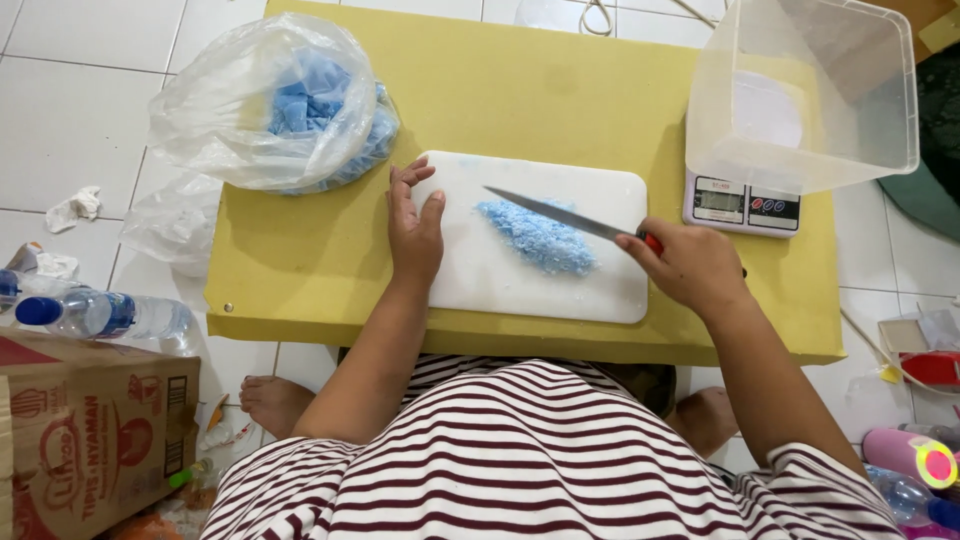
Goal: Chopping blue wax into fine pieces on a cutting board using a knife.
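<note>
— Blue shavings [538, 236] sit heaped at the centre of the frame, on the white cutting board [530, 285]?

— Yes. They look light, soft and crumbly, likely to scatter; better scooped than pinched.

— And the knife [560, 214]?

— Stiff, thin blade over the heap. The right hand [688, 265] is closed round its red handle, the place to hold it.

— The other hand?

— The left hand [414, 222] lies flat, fingers spread, on the board's left edge, gripping nothing.

— Surroundings?

— A low yellow table [320, 260] on white floor tiles. Upper left, a plastic bag [265, 105] of blue pieces; upper right, a clear tub [800, 95] on a scale [742, 205].
</note>
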